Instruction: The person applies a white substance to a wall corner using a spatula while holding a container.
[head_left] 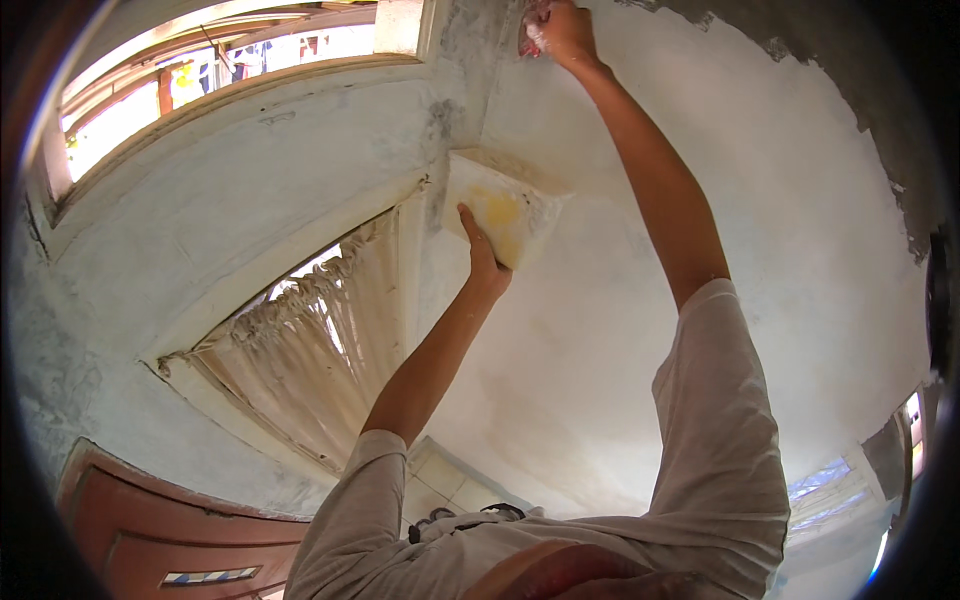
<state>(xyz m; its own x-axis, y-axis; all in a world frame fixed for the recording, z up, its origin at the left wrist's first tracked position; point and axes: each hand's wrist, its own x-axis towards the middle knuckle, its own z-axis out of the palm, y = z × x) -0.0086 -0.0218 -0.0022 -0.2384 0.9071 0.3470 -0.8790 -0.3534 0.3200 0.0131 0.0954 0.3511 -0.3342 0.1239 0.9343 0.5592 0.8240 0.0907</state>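
Overhead, a white plaster-smeared board (pixel 505 215) gripped from below by the left hand (pixel 482 252), a small tool (pixel 532 38), partly hidden, clenched in the right hand (pixel 560 32), pressed against the plastered wall (pixel 800 220), a curtain (pixel 320 350) hung nearby.

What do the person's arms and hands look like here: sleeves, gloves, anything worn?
Both arms wear short, loose, light grey-beige sleeves ending near the elbow; the forearms are bare. The left hand and right hand are ungloved, with no watch, ring or band visible.
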